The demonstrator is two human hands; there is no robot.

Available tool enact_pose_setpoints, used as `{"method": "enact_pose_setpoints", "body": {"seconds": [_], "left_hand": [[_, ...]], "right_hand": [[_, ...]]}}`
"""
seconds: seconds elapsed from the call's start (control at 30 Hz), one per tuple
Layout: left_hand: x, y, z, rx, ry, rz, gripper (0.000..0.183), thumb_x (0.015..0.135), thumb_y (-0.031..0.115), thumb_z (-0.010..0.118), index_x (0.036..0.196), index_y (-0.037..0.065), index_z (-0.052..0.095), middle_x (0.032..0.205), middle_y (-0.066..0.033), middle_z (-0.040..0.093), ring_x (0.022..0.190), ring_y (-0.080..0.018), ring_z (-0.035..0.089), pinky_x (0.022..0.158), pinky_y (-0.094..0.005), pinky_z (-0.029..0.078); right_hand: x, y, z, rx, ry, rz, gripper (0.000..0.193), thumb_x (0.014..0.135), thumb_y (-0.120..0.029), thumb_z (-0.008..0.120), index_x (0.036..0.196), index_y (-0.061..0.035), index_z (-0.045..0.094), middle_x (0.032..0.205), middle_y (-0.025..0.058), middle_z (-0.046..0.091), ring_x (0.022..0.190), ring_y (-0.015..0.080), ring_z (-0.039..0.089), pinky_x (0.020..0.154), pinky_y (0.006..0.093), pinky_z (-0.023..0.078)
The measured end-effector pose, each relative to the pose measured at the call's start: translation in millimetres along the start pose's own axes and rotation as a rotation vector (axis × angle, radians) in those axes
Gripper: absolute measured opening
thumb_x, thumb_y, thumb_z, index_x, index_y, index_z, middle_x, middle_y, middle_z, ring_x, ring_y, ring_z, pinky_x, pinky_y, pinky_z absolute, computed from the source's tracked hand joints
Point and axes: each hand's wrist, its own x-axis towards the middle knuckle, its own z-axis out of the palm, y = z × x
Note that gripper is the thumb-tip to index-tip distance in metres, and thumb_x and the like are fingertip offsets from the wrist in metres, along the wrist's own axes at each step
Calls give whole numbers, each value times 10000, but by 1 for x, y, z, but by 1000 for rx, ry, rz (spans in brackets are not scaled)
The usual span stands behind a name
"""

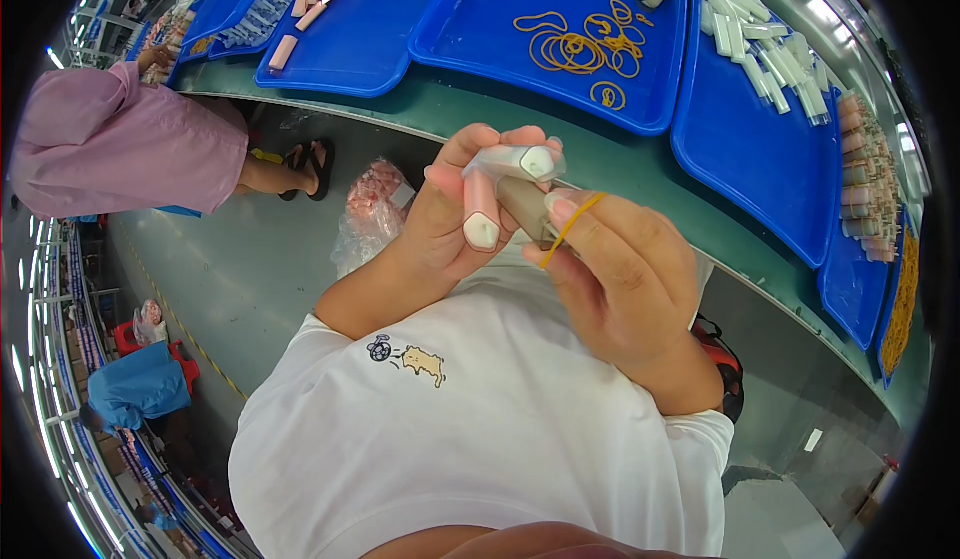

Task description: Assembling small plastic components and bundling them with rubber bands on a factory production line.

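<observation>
In front of my chest, my left hand [447, 204] is closed around small angular tubes bunched together. One is a pink tube [480, 199] with a white end. A white tube [528, 163] in clear film lies across the top, and a grey-beige tube [524, 205] sits between them and my right hand. A yellow rubber band [573, 227] is pinched by the fingertips of my right hand [635, 274], at the end of the grey-beige tube. Whether that hand also grips the tube is hidden by its fingers.
Blue trays line the green table: one holds loose rubber bands [585, 49], another white tubes [770, 49], another pink tubes [312, 14]. Banded bundles [868, 179] stand at the right. A plastic bag [375, 199] lies on the floor; a person in pink [130, 139] stands at left.
</observation>
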Motion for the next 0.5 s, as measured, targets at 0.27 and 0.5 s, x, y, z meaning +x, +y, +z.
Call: {"method": "enact_pose_setpoints", "body": {"seconds": [0.27,0.5], "left_hand": [[1,-1,-1,19,-63,-11,488,862,498,602,1267,230,554,1401,-34,514,1334,-254,423,1057,-445,421],[1,0,-1,-3,-91,-32,466,865,472,611,1257,226,556,1407,-43,508,1369,-262,388,1084,-462,404]], "right_hand": [[-2,1,-2,42,-9,36,402,667,-124,810,1024,2,673,822,75,663,666,185,646,463,261,397],[0,-1,-1,35,17,25,399,663,-141,818,1006,0,672,804,66,655,636,178,634,449,261,384]]}}
